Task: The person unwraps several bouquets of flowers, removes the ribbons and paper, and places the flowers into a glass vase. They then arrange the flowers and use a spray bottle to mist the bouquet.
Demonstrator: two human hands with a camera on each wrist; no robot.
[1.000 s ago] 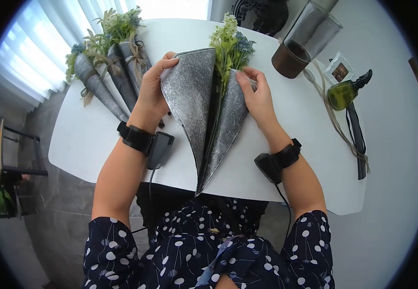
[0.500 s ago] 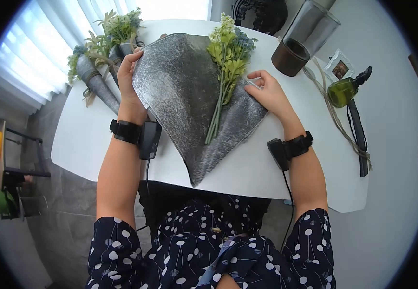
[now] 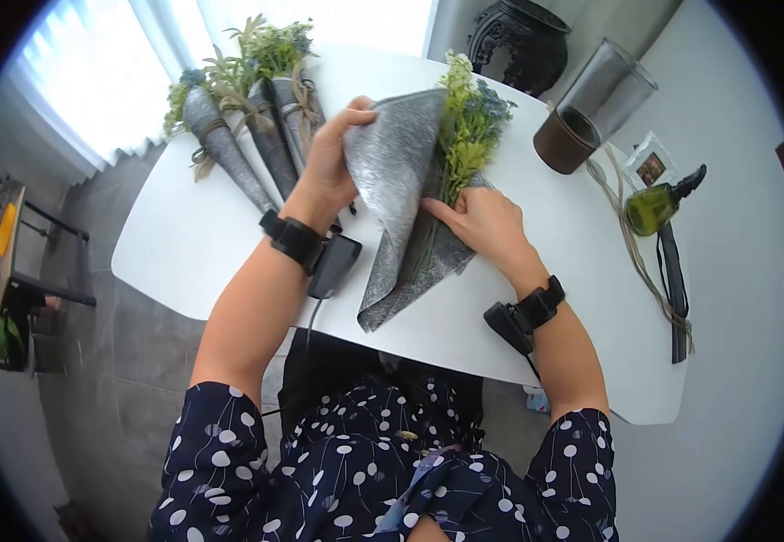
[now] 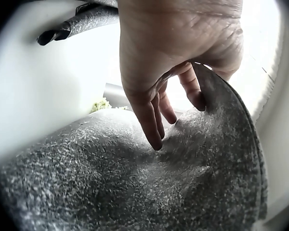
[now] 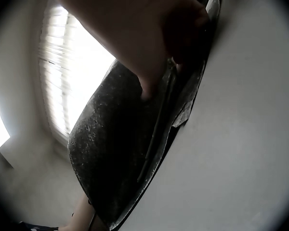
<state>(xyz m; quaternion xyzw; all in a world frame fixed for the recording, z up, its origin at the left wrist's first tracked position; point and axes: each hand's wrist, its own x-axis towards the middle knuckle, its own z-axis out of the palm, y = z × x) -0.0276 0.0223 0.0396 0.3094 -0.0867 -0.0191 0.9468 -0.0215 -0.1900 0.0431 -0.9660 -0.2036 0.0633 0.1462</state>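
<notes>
A grey mottled sheet (image 3: 396,149) is partly folded around a bunch of flowers (image 3: 469,135) whose blooms stick out at the top. My left hand (image 3: 333,163) grips the sheet's upper left edge, thumb on the near side; in the left wrist view the fingers of that hand (image 4: 178,43) lie against the sheet (image 4: 192,154). On the flowers' lower part, my right hand (image 3: 491,226) has its thumb reaching left across the stems to the sheet's inside. The right wrist view shows the hand (image 5: 135,38) dark over the sheet (image 5: 111,144) and stems, its other fingers mostly hidden.
Several wrapped bouquets (image 3: 225,144) tied with cord lie at the back left of the white table (image 3: 175,244). On the right are a glass vase with a brown base (image 3: 565,140), a small frame (image 3: 651,167), a green bottle (image 3: 649,210), cords and a dark strip (image 3: 676,298).
The sheet's left side, spread wide half a second ago, is folded in toward the flowers with my left hand. My right hand has moved from the sheet's right edge onto the stems.
</notes>
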